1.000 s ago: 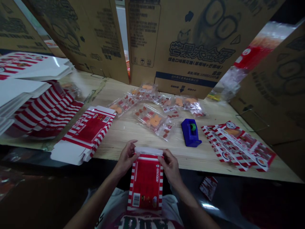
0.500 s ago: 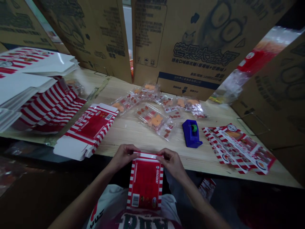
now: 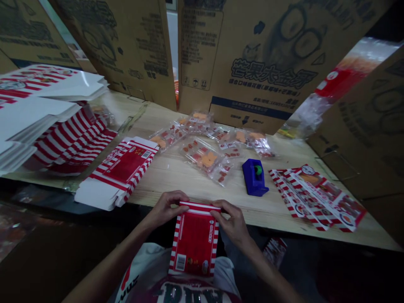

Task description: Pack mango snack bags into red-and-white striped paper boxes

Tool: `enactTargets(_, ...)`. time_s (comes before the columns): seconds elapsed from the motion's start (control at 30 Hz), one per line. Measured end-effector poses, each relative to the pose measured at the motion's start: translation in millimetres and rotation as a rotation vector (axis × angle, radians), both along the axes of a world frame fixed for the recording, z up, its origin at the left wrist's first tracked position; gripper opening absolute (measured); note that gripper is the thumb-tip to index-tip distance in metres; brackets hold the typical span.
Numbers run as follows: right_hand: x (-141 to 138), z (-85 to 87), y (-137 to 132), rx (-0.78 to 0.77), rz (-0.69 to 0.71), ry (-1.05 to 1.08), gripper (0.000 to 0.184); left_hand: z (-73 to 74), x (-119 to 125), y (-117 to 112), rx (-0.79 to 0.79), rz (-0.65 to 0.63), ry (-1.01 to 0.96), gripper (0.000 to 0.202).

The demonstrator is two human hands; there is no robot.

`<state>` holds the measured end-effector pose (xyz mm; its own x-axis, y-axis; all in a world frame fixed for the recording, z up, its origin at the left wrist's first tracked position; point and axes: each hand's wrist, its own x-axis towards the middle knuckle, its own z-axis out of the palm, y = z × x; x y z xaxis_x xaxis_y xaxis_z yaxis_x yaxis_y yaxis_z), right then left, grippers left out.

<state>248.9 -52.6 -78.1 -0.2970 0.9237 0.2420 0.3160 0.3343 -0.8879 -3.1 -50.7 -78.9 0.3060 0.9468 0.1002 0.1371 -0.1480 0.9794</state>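
A red box (image 3: 195,240) with red-and-white striped edges and a barcode rests upright against my body at the table's front edge. My left hand (image 3: 170,207) pinches its top left corner between thumb and fingers. At the top right corner, my right hand (image 3: 231,218) grips the same box with its thumb on the near face. A white strip with a red band runs along the top edge between both hands. The far side of the box is hidden from me.
Flat striped cartons (image 3: 118,170) and a taller carton stack (image 3: 47,92) lie left. Clear candy packets (image 3: 205,155) are scattered mid-table. A blue tape dispenser (image 3: 254,177) stands right of them, near several printed striped sheets (image 3: 315,195). Large cardboard boxes (image 3: 246,59) wall the back.
Both hands keep hold of the box, which sits slightly further right in view. My right fingers have shifted a little along the top corner.
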Motion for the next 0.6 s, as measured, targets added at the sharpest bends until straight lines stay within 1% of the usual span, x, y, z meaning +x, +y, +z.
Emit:
enactTargets(0.07,-0.7,-10.3,-7.4,0.041,-0.061,0.024,0.008,-8.0,7.7,-6.0,0.003,0.081,-0.036,0.020)
enactTargets(0.13,-2.8,-17.3,-13.3,0.039,-0.100,0.039,0.010,-13.8,16.2,-10.4,0.033,0.155,-0.060,0.020)
enactTargets(0.23,-1.6,-18.7,-15.6,-0.009,-0.104,0.045,0.011,-15.4,23.7,-14.4,0.059,0.181,-0.076,0.021)
enactTargets(0.3,9.1,-15.4,-8.3,-0.022,-0.135,0.066,0.015,-14.0,23.7,-15.4,0.020,0.189,-0.088,0.023)
enactTargets(0.33,19.0,-13.3,-1.5,-0.005,-0.199,0.087,0.018,-13.5,22.6,-15.2,-0.007,0.202,-0.099,0.023)
enactTargets(0.37,32.1,-11.2,7.2,0.032,-0.300,0.108,0.019,-13.5,21.3,-14.6,-0.034,0.214,-0.110,0.022)
enactTargets(0.47,84.5,-7.0,38.6,0.171,-0.693,0.112,0.021,-15.7,18.5,-11.5,-0.090,0.208,-0.115,0.020)
enactTargets(0.5,102.2,-7.1,48.9,0.180,-0.787,0.092,0.023,-16.6,18.7,-10.6,-0.096,0.198,-0.115,0.021)
enactTargets(0.53,117.9,-8.3,58.5,0.162,-0.841,0.077,0.026,-17.2,19.4,-10.0,-0.102,0.185,-0.114,0.022)
enactTargets(0.6,139.6,-13.7,74.7,0.093,-0.857,0.071,0.029,-17.5,22.1,-10.0,-0.111,0.172,-0.121,0.023)
